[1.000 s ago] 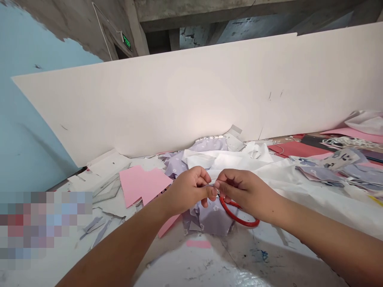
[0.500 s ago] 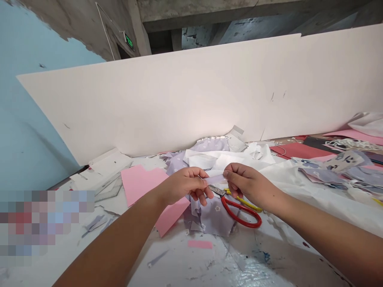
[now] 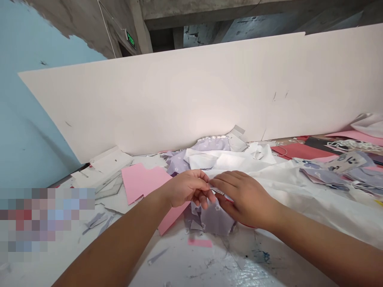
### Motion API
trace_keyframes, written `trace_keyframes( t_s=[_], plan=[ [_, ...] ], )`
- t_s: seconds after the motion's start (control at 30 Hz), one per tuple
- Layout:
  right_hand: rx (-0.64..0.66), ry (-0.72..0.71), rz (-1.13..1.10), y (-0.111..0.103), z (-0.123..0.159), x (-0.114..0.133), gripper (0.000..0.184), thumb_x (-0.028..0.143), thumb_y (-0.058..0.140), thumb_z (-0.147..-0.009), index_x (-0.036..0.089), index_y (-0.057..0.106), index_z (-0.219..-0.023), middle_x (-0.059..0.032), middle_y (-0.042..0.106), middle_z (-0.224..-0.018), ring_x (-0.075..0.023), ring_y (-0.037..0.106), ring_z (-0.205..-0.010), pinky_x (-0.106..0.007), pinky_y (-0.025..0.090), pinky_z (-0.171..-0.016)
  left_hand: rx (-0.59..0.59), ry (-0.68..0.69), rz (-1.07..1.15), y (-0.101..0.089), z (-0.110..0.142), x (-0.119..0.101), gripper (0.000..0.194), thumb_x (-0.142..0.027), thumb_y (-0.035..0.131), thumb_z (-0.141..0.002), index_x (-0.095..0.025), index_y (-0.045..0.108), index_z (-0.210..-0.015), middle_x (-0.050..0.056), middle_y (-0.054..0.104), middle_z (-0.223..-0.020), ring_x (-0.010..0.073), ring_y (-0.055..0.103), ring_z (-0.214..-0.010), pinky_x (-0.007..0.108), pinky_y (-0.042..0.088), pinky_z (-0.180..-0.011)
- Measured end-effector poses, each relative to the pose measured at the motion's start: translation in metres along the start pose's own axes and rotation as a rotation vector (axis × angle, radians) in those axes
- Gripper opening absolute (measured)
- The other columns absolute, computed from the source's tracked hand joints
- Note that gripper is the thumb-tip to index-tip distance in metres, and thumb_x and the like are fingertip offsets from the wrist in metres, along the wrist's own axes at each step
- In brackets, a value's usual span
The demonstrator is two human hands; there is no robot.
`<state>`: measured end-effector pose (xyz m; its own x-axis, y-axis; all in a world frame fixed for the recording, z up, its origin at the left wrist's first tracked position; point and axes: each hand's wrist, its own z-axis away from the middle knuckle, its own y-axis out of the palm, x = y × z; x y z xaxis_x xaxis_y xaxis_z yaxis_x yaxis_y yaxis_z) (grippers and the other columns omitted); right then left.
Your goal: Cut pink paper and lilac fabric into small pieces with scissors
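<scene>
My left hand (image 3: 190,188) is closed in a pinch above the fabric, thumb against forefinger, on a pale lilac strip mostly hidden by the fingers. Close against its fingertips is my right hand (image 3: 243,197), palm down, its fingers stretched out together and its thumb apart below. Under the right hand lie the scissors (image 3: 250,227); only bits of the red handle show. A lilac flower-print cloth piece (image 3: 217,219) lies beneath both hands. To the left, partly behind my left forearm, is a pink sheet (image 3: 140,181).
White cloth (image 3: 299,191) spreads across the right side of the table. Stacked printed pieces (image 3: 326,177) and a red sheet (image 3: 302,151) lie farther right. Card scraps (image 3: 110,163) are piled at left, a small pink strip (image 3: 200,243) in front. A white board (image 3: 179,95) stands behind.
My right hand has moved left and turned palm down, from pinching the strip's far end to meeting my left fingertips. It now covers most of the scissors. My left hand has barely moved.
</scene>
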<state>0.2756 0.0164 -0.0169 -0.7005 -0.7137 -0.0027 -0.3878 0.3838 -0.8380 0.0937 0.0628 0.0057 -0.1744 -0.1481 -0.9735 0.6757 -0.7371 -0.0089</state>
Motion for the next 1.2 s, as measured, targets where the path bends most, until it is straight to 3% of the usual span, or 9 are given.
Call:
trace_keyframes(
  t_s=[0.1, 0.2, 0.33, 0.43, 0.5, 0.63, 0.83, 1.03, 1.2],
  plan=[
    [0.097, 0.086, -0.074, 0.002, 0.0, 0.003, 0.027, 0.019, 0.033, -0.083, 0.018, 0.053, -0.102, -0.007, 0.063, -0.081, -0.0191, 0.055, -0.075, -0.032, 0.037, -0.068, 0.03, -0.012, 0.035, -0.001, 0.002, -0.002, 0.01, -0.019, 0.049, -0.07, -0.017, 0.042, -0.076, 0.0, 0.061, -0.058, 0.0092, 0.053, -0.042, 0.021, 0.035, -0.044],
    [0.101, 0.315, -0.355, 0.005, -0.001, 0.007, 0.025, 0.023, 0.03, -0.085, 0.02, 0.055, -0.085, -0.003, 0.062, -0.074, -0.0152, 0.055, -0.068, -0.027, 0.038, -0.062, 0.04, 0.058, 0.102, -0.004, 0.002, -0.003, 0.008, -0.023, 0.046, -0.072, -0.018, 0.042, -0.077, 0.001, 0.061, -0.061, 0.0103, 0.054, -0.044, 0.022, 0.036, -0.047],
    [0.084, 0.596, -0.924, 0.013, -0.003, 0.012, 0.024, 0.032, 0.035, -0.085, 0.019, 0.052, -0.074, -0.0007, 0.061, -0.072, -0.0122, 0.056, -0.064, -0.024, 0.041, -0.058, -0.173, 0.242, 0.091, -0.004, -0.003, 0.003, 0.012, -0.014, 0.043, -0.068, -0.018, 0.044, -0.079, -0.001, 0.058, -0.065, 0.0087, 0.053, -0.052, 0.022, 0.036, -0.052],
    [0.031, 0.657, -1.22, 0.02, -0.004, 0.011, 0.02, 0.035, 0.041, -0.083, 0.019, 0.051, -0.076, -0.0003, 0.06, -0.071, -0.0111, 0.055, -0.061, -0.023, 0.04, -0.055, -0.333, 0.295, -0.035, -0.001, -0.008, 0.01, 0.02, -0.009, 0.044, -0.062, -0.018, 0.049, -0.079, -0.002, 0.055, -0.07, 0.0074, 0.05, -0.057, 0.021, 0.035, -0.053],
    [-0.016, 0.671, -1.322, 0.023, -0.003, 0.01, 0.02, 0.037, 0.043, -0.082, 0.019, 0.051, -0.078, 0.0001, 0.059, -0.07, -0.0108, 0.055, -0.06, -0.023, 0.039, -0.054, -0.332, 0.293, -0.089, 0.003, -0.011, 0.015, 0.021, -0.009, 0.046, -0.062, -0.018, 0.052, -0.08, -0.002, 0.055, -0.072, 0.0082, 0.05, -0.061, 0.021, 0.034, -0.054],
    [-0.052, 0.684, -1.435, 0.027, -0.002, 0.009, 0.021, 0.037, 0.045, -0.082, 0.017, 0.051, -0.078, -0.0007, 0.059, -0.069, -0.011, 0.055, -0.06, -0.024, 0.039, -0.054, -0.201, 0.314, -0.128, 0.011, -0.012, 0.017, 0.011, -0.02, 0.047, -0.072, -0.017, 0.055, -0.079, -0.001, 0.054, -0.061, 0.0107, 0.052, -0.062, 0.023, 0.036, -0.059],
    [-0.06, 0.683, -1.591, 0.035, 0.0, 0.01, 0.019, 0.035, 0.049, -0.08, 0.016, 0.051, -0.08, -0.0016, 0.059, -0.068, -0.0113, 0.055, -0.06, -0.024, 0.038, -0.054, -0.118, 0.407, -0.131, 0.016, -0.008, 0.017, 0.023, -0.032, 0.046, -0.078, -0.018, 0.058, -0.091, -0.002, 0.052, -0.054, 0.0116, 0.053, -0.053, 0.028, 0.042, -0.062],
    [-0.074, 0.736, -1.566, 0.043, 0.002, 0.011, 0.023, 0.039, 0.051, -0.078, 0.017, 0.052, -0.079, -0.0016, 0.059, -0.07, -0.0114, 0.055, -0.061, -0.024, 0.039, -0.054, -0.379, 0.477, -0.398, 0.013, -0.012, 0.025, 0.017, -0.031, 0.052, -0.074, -0.02, 0.064, -0.08, 0.005, 0.055, -0.088, 0.0141, 0.054, -0.076, 0.026, 0.043, -0.071],
    [-0.064, 0.739, -1.481, 0.046, 0.003, 0.014, 0.022, 0.038, 0.049, -0.079, 0.016, 0.051, -0.078, -0.0022, 0.059, -0.073, -0.011, 0.054, -0.062, -0.023, 0.039, -0.054, -0.476, 0.51, -0.501, 0.011, -0.016, 0.031, 0.016, -0.031, 0.054, -0.073, -0.021, 0.061, -0.082, 0.002, 0.057, -0.083, 0.0132, 0.052, -0.076, 0.023, 0.04, -0.067]
  ],
)
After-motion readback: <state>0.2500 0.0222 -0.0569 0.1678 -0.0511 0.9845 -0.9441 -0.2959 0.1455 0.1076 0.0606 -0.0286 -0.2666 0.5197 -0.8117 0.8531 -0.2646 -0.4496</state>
